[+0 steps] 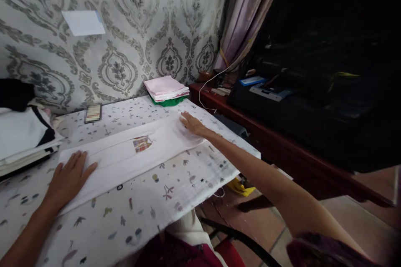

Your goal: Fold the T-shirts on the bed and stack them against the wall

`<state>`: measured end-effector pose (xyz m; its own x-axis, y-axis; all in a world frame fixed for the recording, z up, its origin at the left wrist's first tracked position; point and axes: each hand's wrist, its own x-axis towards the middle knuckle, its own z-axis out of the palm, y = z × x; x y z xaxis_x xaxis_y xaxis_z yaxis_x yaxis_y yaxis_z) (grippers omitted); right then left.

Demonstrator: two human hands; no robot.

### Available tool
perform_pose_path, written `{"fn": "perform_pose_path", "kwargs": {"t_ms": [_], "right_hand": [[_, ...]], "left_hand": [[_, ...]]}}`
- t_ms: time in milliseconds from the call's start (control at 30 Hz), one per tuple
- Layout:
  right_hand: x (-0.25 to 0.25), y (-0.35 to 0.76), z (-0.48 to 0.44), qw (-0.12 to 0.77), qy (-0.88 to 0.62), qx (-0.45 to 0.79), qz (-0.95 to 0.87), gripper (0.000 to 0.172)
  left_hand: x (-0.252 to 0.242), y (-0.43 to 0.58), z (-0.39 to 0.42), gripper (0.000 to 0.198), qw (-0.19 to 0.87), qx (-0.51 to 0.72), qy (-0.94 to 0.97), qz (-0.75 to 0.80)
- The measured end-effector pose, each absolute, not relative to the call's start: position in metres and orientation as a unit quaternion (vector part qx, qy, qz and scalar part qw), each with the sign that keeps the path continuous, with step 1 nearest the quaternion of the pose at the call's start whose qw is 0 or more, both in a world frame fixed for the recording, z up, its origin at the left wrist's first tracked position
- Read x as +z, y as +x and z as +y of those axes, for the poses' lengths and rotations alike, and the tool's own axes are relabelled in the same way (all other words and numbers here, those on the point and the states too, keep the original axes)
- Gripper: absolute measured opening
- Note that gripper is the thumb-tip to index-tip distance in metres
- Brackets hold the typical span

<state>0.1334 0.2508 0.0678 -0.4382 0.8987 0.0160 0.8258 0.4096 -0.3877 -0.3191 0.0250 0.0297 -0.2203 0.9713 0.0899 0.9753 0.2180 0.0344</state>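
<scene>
A white garment (122, 167), folded into a long strip with a small printed picture near its middle, lies across the patterned tablecloth (138, 212). My left hand (69, 179) rests flat on its left end, fingers spread. At the far right end, my right hand (191, 123) lies flat on the fabric with its fingers stretched out. Neither hand grips anything. Shallow creases run lengthwise along the strip.
Folded clothes, pink on top (166, 87), are stacked at the table's back corner. More clothes (25, 137) are piled at left. A phone-like object (93, 112) lies by the wall. A dark red cabinet (266, 133) with a large black screen (328, 71) stands right.
</scene>
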Motion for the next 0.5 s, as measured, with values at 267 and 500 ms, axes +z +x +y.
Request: {"fn": "perform_pose_path", "kwargs": {"t_ms": [267,500], "right_hand": [[0.038,0.177,0.181,0.062,-0.495,0.065,-0.864,0.068],[0.033,0.181,0.186,0.118,-0.497,0.022,-0.859,0.063]], "left_hand": [[0.044,-0.304,0.027,0.086,-0.005,-0.037,-0.592,-0.805],[0.053,-0.298,0.022,0.078,-0.037,-0.094,-0.588,-0.802]]}}
